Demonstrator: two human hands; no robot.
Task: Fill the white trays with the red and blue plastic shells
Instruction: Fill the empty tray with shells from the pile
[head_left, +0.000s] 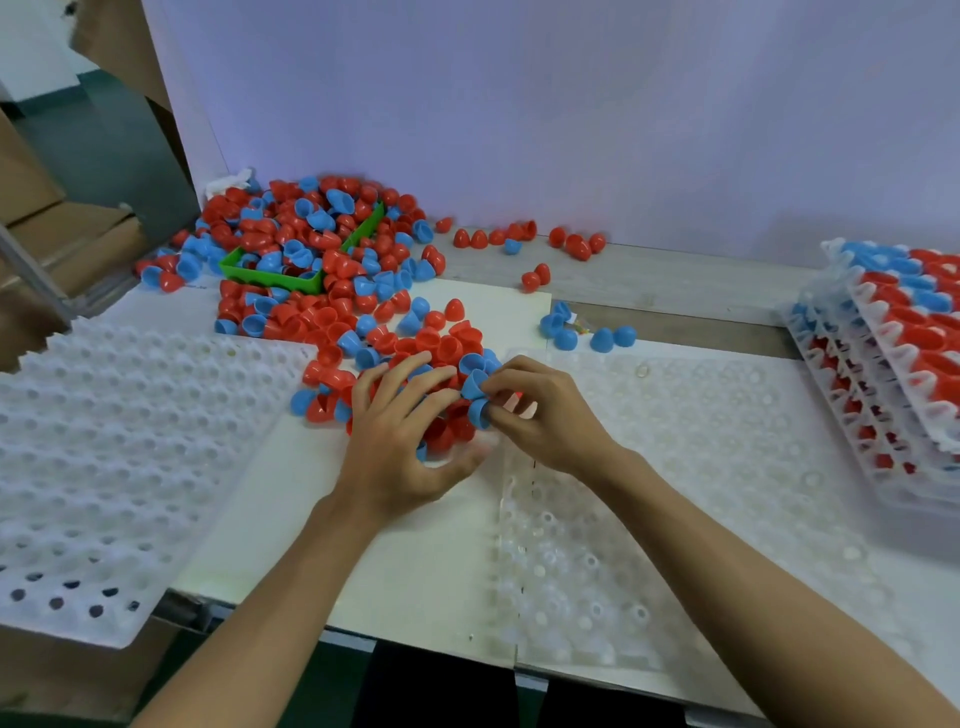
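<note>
Shells everywhere on this bench (675, 291), basically one big red and blue pile (332, 270) spilling from the back left toward the middle. Both hands are working at the near end of it, which makes sense since that's the bit closest to both empty trays.

Left hand (400, 441) is spread over a clump of red shells, fingers (410, 366) curled loosely round them, looks like it's raking or gathering a handful rather than pinching one. Right hand (540, 410) has its fingers pinched narrow on a blue shell (474, 385), with another blue one just under it, so I'd guess it's pulling apart two that are nested or picking one out.

Containers:
- green bin (275, 275) is half buried in the pile, with shells in it and heaped all around it
- left white tray (114, 447) has nothing in its pockets as far as I can see
- right white tray (701, 467) sits right beside the right hand, also looks unfilled, though it's pale and blurry so hard to be sure
- stack of filled trays (893, 358) at the far right, loaded with rows of red and blue

So judging by that, a few trays are finished and these two haven't been started.
</note>
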